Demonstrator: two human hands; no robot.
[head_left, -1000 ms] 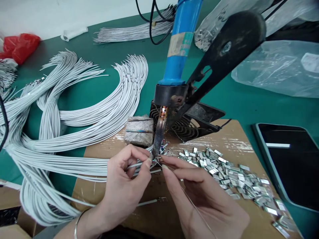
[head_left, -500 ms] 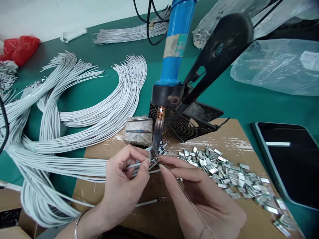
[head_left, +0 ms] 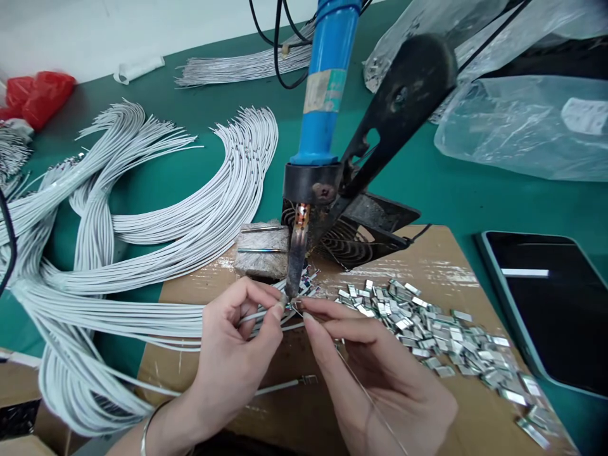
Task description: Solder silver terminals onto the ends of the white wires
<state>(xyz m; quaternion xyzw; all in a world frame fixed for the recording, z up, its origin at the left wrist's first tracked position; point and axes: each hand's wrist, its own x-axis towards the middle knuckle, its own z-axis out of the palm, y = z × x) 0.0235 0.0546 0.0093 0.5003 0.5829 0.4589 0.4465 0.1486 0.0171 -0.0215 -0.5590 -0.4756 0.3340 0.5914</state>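
Observation:
My left hand (head_left: pixel 240 348) pinches a white cable (head_left: pixel 257 315) between thumb and fingers, close to its end. That end lies right at the tip of a blue soldering iron (head_left: pixel 327 82), which a black holder clamps point-down. From the other side, my right hand (head_left: pixel 384 373) pinches a thin solder wire (head_left: pixel 368 394). The wire's bent front part meets the iron tip and the cable end; the exact contact is too small to make out. Below my hands lies another cable end with a small metal connector (head_left: pixel 308 380).
Bundles of white cables (head_left: pixel 161 278) cover the left side. Small metal connectors (head_left: pixel 422 326) are heaped on the cardboard (head_left: pixel 427 253) at right. Behind the iron stand a small fan (head_left: pixel 351 244) and a wire-wrapped block (head_left: pixel 262 247). A phone (head_left: pixel 551 304) and plastic bags (head_left: pixel 517 126) lie farther right.
The iron and its holder appear slightly farther left, as the view has shifted a little. My right hand has moved slightly left, and the solder wire's front now shows a small loop.

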